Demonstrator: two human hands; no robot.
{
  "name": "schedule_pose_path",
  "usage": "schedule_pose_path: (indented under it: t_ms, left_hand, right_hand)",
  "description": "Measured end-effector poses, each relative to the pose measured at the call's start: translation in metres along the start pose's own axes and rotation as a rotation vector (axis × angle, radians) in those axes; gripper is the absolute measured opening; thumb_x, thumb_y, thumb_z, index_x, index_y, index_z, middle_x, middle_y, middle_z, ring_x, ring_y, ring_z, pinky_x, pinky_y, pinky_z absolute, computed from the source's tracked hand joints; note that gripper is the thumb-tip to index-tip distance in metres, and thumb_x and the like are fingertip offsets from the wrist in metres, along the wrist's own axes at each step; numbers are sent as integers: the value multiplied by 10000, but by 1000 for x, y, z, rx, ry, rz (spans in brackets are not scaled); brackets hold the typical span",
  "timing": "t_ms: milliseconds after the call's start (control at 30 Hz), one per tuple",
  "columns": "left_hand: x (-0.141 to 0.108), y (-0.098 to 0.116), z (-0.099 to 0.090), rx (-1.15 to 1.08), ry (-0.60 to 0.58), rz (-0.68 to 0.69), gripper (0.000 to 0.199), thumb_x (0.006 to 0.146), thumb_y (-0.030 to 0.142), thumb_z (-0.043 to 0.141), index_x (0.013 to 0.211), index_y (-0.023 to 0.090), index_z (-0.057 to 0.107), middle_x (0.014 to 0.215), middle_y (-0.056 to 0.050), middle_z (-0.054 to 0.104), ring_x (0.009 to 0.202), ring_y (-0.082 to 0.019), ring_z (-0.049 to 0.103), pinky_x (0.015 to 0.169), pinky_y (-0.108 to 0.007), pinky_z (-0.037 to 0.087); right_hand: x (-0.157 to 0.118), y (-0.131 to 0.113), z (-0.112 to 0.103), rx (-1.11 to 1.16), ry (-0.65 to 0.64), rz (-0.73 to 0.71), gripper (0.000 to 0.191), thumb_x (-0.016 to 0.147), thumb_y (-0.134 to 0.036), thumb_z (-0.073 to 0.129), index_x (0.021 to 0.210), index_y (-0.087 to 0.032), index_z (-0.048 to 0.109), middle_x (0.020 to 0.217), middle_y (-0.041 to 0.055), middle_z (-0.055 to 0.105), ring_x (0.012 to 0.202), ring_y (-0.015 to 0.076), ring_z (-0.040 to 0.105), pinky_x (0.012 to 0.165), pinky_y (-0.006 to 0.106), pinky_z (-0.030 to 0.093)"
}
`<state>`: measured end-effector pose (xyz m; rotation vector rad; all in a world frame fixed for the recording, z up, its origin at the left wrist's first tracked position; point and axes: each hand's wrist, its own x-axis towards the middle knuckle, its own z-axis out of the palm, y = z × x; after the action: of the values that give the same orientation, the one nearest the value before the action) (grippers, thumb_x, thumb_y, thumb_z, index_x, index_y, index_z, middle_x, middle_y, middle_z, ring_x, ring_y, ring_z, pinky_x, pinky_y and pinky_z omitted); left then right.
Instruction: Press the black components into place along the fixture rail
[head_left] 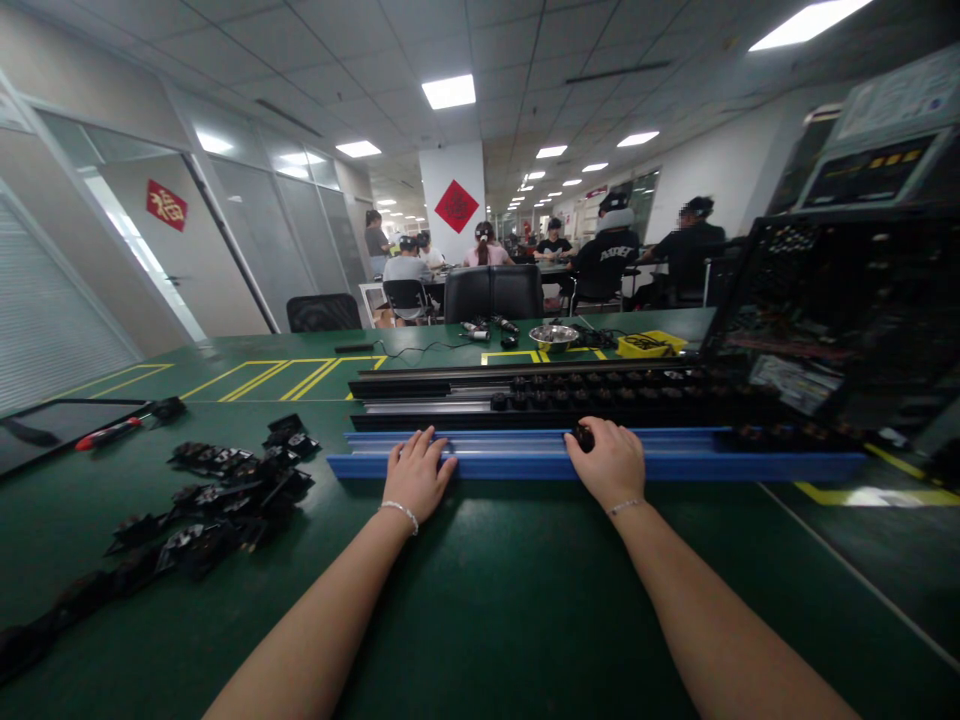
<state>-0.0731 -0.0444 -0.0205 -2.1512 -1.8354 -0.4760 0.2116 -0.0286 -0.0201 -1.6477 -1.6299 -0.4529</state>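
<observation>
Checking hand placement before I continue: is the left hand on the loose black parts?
No, the left hand rests on the blue rail, and the loose black parts lie apart to its left.

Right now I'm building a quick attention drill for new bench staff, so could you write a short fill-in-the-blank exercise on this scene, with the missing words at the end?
1. The left hand rests on a rail coloured ____.
2. At the right hand, the small part is coloured ____.
3. Seen from the camera, the bowl stands to the ____ of the basket.
4. The table is coloured ____.

Missing words: blue; black; left; green.
</observation>
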Motion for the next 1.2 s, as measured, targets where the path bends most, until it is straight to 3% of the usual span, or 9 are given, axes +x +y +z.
schedule_pose_path:
  t_ms: [633,867,1200]
  left_hand:
    - [0,1,-1,-10,-6,-10,418,875,458,317,1178,280,544,1374,-38,428,1274,-218,341,1028,-421,255]
    - [0,1,-2,-6,-15,-9,419,877,458,312,1180,281,540,1375,-38,428,1271,-218,345,1027,-419,253]
    - [0,1,-1,-2,-6,-6,421,876,465,309,1173,281,544,1376,-39,426,1269,-216,347,1026,-418,254]
  right_hand:
    - [-1,-2,4,86,1,-29,294,781,-433,494,911,-187,588,789,61,633,764,208,546,759,334,358]
    - [-1,-2,5,105,10,-40,308,794,-442,479,922,-183,586,805,57,643,770,201,557,822,355,344]
    - [-1,-7,0,109,8,-38,304,803,-437,462,908,-181,587,756,56,634,745,204,549,754,333,370]
